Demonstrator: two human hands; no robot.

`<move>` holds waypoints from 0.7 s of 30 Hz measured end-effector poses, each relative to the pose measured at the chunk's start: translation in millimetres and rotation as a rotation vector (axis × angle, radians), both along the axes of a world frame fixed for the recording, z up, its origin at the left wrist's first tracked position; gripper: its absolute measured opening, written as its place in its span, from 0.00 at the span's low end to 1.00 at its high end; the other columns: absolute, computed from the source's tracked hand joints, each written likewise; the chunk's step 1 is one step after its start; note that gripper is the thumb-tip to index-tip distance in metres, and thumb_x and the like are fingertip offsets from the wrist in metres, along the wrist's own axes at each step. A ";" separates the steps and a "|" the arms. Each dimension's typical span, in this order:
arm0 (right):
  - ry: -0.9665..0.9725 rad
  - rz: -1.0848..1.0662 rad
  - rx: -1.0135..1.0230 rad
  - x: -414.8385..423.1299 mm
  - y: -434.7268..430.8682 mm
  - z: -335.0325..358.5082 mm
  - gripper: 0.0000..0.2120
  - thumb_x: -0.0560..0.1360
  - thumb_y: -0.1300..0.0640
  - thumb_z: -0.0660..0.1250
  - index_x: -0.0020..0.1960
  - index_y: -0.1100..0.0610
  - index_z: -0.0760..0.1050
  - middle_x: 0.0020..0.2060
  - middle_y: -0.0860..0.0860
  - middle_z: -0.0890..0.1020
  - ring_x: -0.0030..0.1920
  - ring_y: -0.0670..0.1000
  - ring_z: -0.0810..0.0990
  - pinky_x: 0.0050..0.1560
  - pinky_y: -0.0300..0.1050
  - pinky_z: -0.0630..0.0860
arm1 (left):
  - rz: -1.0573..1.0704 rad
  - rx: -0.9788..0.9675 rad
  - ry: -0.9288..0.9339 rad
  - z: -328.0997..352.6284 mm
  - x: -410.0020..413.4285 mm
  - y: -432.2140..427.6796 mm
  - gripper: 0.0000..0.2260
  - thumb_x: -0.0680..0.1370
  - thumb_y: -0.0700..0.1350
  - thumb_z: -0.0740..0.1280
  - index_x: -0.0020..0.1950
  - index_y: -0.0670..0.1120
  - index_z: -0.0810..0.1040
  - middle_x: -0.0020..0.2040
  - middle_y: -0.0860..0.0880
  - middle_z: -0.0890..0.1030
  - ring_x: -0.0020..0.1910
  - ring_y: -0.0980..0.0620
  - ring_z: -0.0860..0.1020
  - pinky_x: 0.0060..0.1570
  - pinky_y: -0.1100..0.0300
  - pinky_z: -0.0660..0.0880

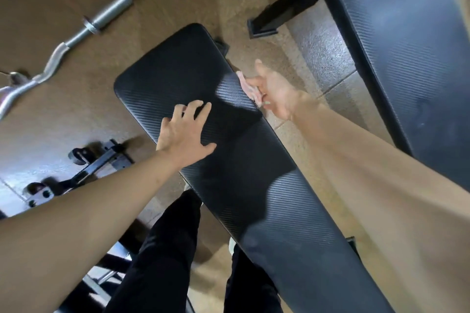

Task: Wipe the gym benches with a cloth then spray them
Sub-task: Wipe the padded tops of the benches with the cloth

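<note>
Pressing cloth [250, 90] against bench [178, 63] edge | right hand [276, 94] fingers pinching it | left hand [185, 132] fingers splayed atop

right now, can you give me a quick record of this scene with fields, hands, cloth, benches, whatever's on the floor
left hand: fingers spread, resting flat on top of the near bench
right hand: holds the pink cloth against the pad's right side edge
pink cloth: bunched, at the pad's right edge
near bench: black textured pad, running away from the person
second bench: to the right, set apart, no hand on it
floor: EZ curl bar lying left of the near bench
</note>
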State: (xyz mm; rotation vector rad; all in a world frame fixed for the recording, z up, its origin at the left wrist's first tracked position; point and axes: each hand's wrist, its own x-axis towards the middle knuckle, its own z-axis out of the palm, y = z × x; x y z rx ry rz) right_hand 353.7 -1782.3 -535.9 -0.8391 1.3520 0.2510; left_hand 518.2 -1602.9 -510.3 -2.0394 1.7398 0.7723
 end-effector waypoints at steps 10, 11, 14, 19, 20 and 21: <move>0.015 0.014 0.039 77.8 -54.1 2.4 0.37 0.79 0.28 0.46 0.69 0.53 0.76 0.45 0.50 0.83 0.67 0.55 0.77 0.68 0.50 0.66 | 0.295 -0.001 -0.069 -5.0 79.1 -5.0 0.48 0.70 0.68 0.73 0.82 0.58 0.50 0.82 0.41 0.47 0.79 0.32 0.53 0.70 0.33 0.65; 0.008 0.013 0.046 84.9 -58.9 2.4 0.37 0.79 0.28 0.46 0.70 0.54 0.75 0.43 0.49 0.82 0.69 0.56 0.76 0.73 0.51 0.63 | 0.296 0.000 -0.050 -5.8 82.8 -2.5 0.48 0.71 0.67 0.73 0.83 0.59 0.50 0.82 0.42 0.46 0.79 0.33 0.53 0.71 0.34 0.66; -0.061 -0.032 0.090 105.7 -70.4 4.3 0.35 0.81 0.31 0.46 0.68 0.54 0.76 0.36 0.43 0.81 0.44 0.52 0.82 0.51 0.39 0.70 | 0.284 0.000 -0.022 -5.9 87.7 0.2 0.47 0.73 0.67 0.71 0.83 0.60 0.47 0.83 0.43 0.44 0.80 0.34 0.51 0.72 0.37 0.67; -0.018 0.083 -0.068 141.6 -87.8 -0.6 0.32 0.83 0.36 0.47 0.69 0.58 0.74 0.51 0.49 0.83 0.46 0.47 0.79 0.48 0.41 0.69 | 0.284 -0.016 -0.006 -9.5 91.0 1.2 0.48 0.73 0.69 0.70 0.83 0.60 0.44 0.83 0.44 0.42 0.80 0.34 0.51 0.72 0.39 0.67; -0.014 0.129 -0.089 149.8 -90.4 -1.1 0.32 0.82 0.36 0.48 0.68 0.57 0.76 0.55 0.50 0.83 0.53 0.48 0.79 0.56 0.42 0.69 | 0.283 -0.021 0.002 -10.3 91.8 2.3 0.48 0.73 0.69 0.69 0.83 0.60 0.44 0.83 0.44 0.42 0.80 0.35 0.51 0.72 0.39 0.66; -0.010 0.176 -0.107 158.3 -92.5 -1.6 0.31 0.82 0.35 0.49 0.65 0.56 0.78 0.55 0.48 0.83 0.57 0.48 0.78 0.63 0.44 0.66 | 0.282 -0.023 0.009 -11.1 92.7 3.4 0.47 0.73 0.69 0.69 0.83 0.60 0.44 0.83 0.44 0.42 0.80 0.35 0.51 0.73 0.40 0.66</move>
